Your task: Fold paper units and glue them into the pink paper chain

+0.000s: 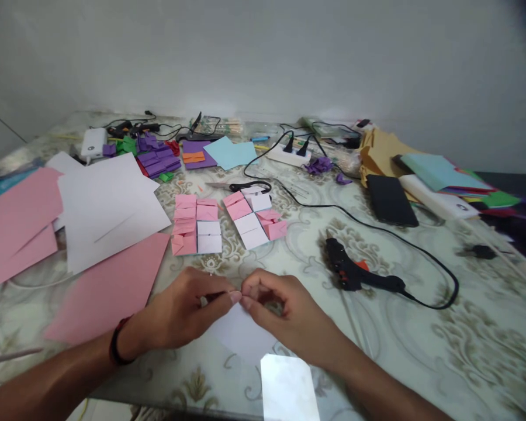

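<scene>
My left hand (186, 310) and my right hand (284, 304) meet above the front of the table, thumbs and forefingers pinched together. Between them they hold the upper edge of a small white sheet of paper (245, 336), whose lower part hangs below the fingertips. A bright white piece of paper (287, 386) lies nearer the table's front edge, below my right hand. Just beyond my hands are two groups of folded pink and white paper squares, one on the left (197, 227) and one on the right (254, 219).
Large white sheets (109, 204) and pink sheets (109, 292) spread over the left. Scissors (245, 187) lie behind the folded squares. A black glue gun (359, 272) with a trailing cord rests at right, near a black phone (390, 200). A power strip (289, 154) stands at the back.
</scene>
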Available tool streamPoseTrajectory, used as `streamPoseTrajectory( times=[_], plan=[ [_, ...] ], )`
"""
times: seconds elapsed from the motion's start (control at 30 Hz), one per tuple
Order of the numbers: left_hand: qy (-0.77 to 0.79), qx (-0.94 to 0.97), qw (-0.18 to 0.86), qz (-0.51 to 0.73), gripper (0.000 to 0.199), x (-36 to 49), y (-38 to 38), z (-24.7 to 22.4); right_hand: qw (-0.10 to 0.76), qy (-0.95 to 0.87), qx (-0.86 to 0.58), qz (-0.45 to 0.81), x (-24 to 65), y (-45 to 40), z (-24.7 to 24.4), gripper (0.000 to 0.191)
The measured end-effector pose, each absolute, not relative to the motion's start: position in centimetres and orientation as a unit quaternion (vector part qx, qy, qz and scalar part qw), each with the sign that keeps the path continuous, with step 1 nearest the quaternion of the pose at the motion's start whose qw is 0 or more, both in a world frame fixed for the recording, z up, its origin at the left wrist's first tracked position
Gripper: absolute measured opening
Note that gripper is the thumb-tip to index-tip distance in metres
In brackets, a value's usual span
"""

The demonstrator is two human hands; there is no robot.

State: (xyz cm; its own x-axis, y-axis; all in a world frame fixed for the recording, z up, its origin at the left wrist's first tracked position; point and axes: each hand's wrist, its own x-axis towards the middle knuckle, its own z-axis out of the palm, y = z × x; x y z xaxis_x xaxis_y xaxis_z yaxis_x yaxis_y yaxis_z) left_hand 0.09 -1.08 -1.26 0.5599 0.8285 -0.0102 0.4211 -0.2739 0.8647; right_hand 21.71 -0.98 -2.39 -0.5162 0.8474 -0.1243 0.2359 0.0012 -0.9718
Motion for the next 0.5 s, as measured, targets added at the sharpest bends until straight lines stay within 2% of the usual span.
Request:
streamPoseTrajectory(
  times=[0.5],
  plan=[
    [0.468,0.659,0.509,0.296,0.047,-0.6,-0.8,-0.4,0.304,-0.602,-0.408,0.615,22.5,0.0,-2.4,0.007]
  ],
)
